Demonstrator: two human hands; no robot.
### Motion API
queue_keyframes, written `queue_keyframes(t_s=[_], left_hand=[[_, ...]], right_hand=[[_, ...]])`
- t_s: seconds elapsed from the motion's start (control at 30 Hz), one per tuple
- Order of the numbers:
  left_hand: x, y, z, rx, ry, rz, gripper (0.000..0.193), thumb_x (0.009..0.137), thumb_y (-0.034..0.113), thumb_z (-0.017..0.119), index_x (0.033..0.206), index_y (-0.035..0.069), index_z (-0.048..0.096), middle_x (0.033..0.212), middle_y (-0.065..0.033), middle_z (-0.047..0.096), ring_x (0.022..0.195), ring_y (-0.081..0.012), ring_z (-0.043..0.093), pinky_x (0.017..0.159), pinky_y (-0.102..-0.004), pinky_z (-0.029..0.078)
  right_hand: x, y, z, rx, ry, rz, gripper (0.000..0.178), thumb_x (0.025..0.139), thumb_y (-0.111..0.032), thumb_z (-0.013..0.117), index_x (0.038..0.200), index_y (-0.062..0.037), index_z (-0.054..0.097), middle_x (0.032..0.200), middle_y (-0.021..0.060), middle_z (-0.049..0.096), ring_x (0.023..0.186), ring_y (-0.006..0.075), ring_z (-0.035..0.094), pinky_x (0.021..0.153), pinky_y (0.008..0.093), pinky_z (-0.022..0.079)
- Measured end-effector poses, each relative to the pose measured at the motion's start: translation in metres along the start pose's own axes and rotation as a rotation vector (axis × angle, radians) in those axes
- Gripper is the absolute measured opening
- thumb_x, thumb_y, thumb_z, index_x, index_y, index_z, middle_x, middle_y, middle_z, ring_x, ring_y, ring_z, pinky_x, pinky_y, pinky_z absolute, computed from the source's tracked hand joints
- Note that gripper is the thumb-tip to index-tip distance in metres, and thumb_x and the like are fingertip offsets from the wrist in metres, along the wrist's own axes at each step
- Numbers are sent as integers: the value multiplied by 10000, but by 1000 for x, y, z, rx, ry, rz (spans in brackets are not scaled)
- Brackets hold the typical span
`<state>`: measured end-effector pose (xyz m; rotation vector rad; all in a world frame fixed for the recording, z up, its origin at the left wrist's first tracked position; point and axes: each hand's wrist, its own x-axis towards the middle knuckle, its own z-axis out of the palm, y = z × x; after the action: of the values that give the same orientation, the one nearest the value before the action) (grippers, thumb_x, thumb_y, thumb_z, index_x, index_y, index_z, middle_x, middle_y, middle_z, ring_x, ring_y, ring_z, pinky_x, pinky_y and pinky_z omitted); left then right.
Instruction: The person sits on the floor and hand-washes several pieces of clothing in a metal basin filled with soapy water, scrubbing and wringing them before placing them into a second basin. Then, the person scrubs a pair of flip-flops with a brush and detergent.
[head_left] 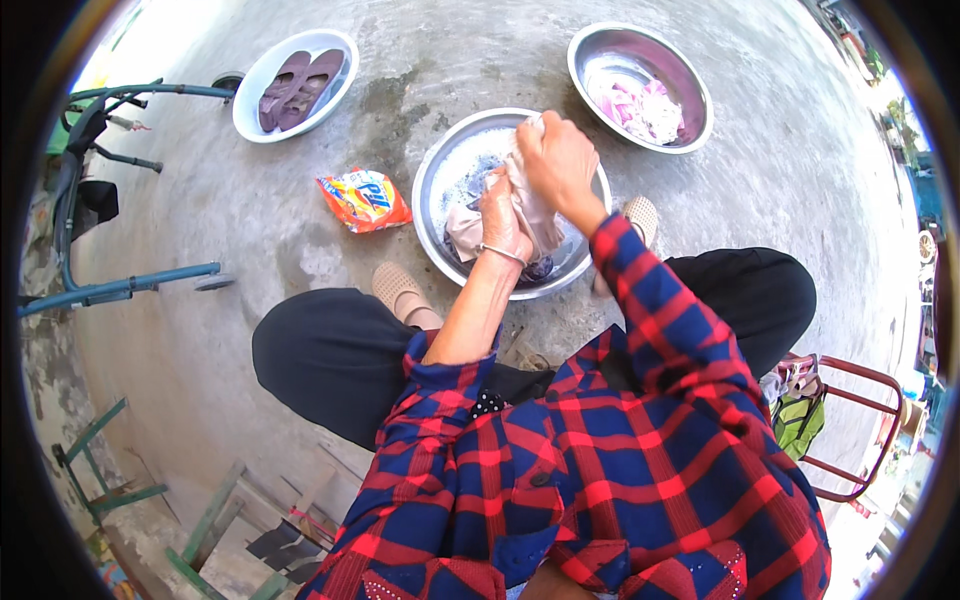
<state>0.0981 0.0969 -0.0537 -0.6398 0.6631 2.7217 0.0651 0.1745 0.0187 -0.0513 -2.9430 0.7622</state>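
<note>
In front of me a round metal basin point(424, 217) holds sudsy water and wet laundry. A pale beige cloth point(537, 212) is bunched between my hands over it, its lower part hanging into the basin. My left hand point(503, 222), with a bracelet at the wrist, is closed around the cloth near the middle. Higher and to the right, my right hand point(560, 160) makes a fist on the cloth's upper end. Dark fabric point(538, 270) shows under the cloth at the basin's near side. White foam point(470, 172) floats at the far left inside.
An orange detergent bag point(366, 200) lies left of the basin. A white basin point(347, 88) with purple shoes point(300, 90) stands far left. Another metal basin point(700, 95) with pink-and-white cloth point(640, 108) is far right. A blue metal frame point(150, 283) stands left, a red metal rack point(890, 440) right.
</note>
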Motion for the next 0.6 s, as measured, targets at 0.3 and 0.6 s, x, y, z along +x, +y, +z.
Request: queue_keyframes(t_s=[0.3, 0.6], left_hand=[[9, 32, -26, -190, -392, -297, 375, 909, 398, 404, 923, 61, 567, 908, -105, 622, 845, -220, 601, 750, -408, 489], [29, 21, -41, -119, -272, -238, 451, 841, 401, 466, 1127, 64, 556, 1089, -119, 600, 1031, -255, 573, 903, -392, 458]], right_hand=[[-72, -25, 16, 274, 184, -300, 303, 766, -359, 616, 835, -67, 580, 842, 160, 528, 793, 328, 547, 642, 458, 449], [-28, -6, 18, 246, -37, -17, 338, 806, -381, 581, 883, -53, 596, 795, 177, 572, 746, 344, 580, 638, 445, 449]])
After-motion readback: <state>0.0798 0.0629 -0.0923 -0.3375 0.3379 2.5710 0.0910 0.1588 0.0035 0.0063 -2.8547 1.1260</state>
